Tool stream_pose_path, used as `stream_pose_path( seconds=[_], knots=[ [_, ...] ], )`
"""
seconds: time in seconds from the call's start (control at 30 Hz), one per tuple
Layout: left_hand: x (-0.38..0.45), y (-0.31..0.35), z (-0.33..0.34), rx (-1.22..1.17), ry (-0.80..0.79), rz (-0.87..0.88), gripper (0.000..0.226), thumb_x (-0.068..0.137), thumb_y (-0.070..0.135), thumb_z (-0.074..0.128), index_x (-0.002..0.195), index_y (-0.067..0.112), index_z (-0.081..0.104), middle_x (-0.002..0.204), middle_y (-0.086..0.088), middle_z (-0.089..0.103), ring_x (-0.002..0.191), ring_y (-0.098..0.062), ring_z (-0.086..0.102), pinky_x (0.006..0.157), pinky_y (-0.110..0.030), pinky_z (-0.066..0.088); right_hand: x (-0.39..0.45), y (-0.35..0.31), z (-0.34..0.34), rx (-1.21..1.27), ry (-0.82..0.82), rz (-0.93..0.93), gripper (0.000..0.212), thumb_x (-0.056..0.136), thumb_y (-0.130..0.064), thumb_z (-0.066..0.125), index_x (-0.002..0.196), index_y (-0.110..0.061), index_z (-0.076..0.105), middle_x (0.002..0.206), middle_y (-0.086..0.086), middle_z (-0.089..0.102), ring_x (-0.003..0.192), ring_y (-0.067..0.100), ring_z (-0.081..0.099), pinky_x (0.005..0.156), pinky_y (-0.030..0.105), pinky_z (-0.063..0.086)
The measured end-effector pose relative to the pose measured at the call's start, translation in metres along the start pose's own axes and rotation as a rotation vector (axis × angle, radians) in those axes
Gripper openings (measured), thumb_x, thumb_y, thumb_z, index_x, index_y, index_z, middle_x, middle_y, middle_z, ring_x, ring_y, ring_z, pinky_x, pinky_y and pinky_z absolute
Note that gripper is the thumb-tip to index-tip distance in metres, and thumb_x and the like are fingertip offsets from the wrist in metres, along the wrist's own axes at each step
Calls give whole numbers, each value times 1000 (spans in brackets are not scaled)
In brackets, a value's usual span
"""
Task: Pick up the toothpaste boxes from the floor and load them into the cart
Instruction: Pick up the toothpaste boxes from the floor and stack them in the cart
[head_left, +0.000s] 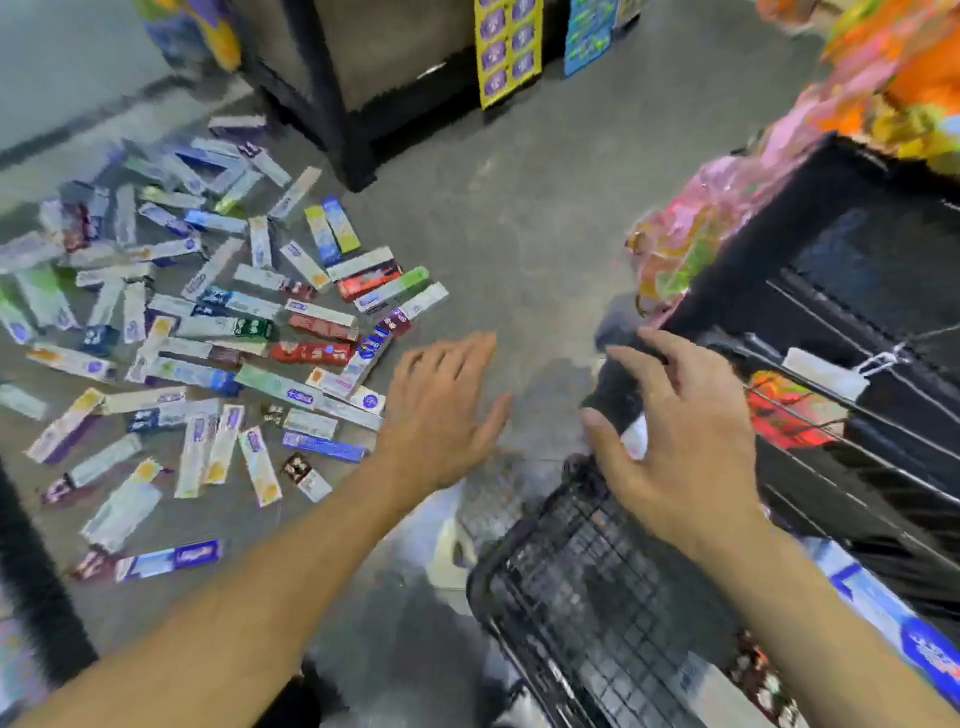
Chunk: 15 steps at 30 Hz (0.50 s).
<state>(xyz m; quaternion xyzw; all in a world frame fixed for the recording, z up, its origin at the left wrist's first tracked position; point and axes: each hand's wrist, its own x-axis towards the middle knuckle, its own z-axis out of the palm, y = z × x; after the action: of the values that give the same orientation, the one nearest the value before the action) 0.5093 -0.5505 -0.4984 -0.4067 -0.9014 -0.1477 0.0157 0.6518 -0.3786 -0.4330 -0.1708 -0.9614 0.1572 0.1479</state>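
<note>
1. Two bare forearms are seen reaching forward from the bottom edge of the head view; the picture is blurred throughout.
2. A black wire-mesh cart (597, 587) is seen at the lower right, below the right forearm. A few boxes can be made out inside it through the mesh, and a blue-and-white box (924, 649) lies at the cart's far right edge.
3. The right hand (680, 431) is held over the cart's front rim, fingers spread and slightly bent, nothing pinched. Whether the fingertips touch the dark rim cannot be told.
4. The left hand (441, 410) is stretched out flat over the grey floor (519, 218), fingers straight and close together, thumb apart, nothing held. It is placed just beside the near right edge of the scattered boxes.
5. The toothpaste boxes (208, 322) are spread loosely over the floor at the left, many of them overlapping, in white, blue, red, green and purple. One blue-and-white box (166, 561) lies apart, nearest the viewer.
6. A black shelf unit (857, 291) with wire racks is seen to the right, past the cart, with pink and orange packets (691, 228) hanging at its corner.
7. Farther back, a dark display stand (343, 93) is set on the floor, and a yellow-and-purple card strip (506, 49) is hung beside it.
</note>
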Motion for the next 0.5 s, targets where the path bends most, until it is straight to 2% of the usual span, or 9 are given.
stream_pose_path(
  seconds=[0.13,0.23,0.37,0.5],
  knots=[
    [-92,-156,-30,37,-69,-247,64,93,54,41,141,13,53,127,-8,66,111,-32,61,94,-45,44,45,-111,62,-77,-132,-181,54,86,-48,57,124,-10,64,133,21,56,117,43,54,97,51,42],
    [-166,-270,-55,70,-78,-405,65,94,54,42,143,12,48,128,-13,65,111,-36,60,92,-45,43,70,-232,139,-47,-199,-300,57,85,-52,51,126,-13,62,137,19,54,120,40,52,97,47,42],
    [-258,-372,-70,59,-152,-587,73,95,58,35,148,9,42,140,-17,57,120,-38,55,100,-50,43,71,-343,233,8,-363,-350,64,86,-54,47,134,-12,57,143,19,51,126,40,52,98,48,45],
    [-357,-455,-61,-6,-186,-746,73,96,58,38,148,7,42,137,-18,58,115,-40,58,96,-49,47,60,-418,320,-43,-568,-427,71,85,-57,45,143,-15,50,150,17,45,135,40,45,107,51,40]
  ],
)
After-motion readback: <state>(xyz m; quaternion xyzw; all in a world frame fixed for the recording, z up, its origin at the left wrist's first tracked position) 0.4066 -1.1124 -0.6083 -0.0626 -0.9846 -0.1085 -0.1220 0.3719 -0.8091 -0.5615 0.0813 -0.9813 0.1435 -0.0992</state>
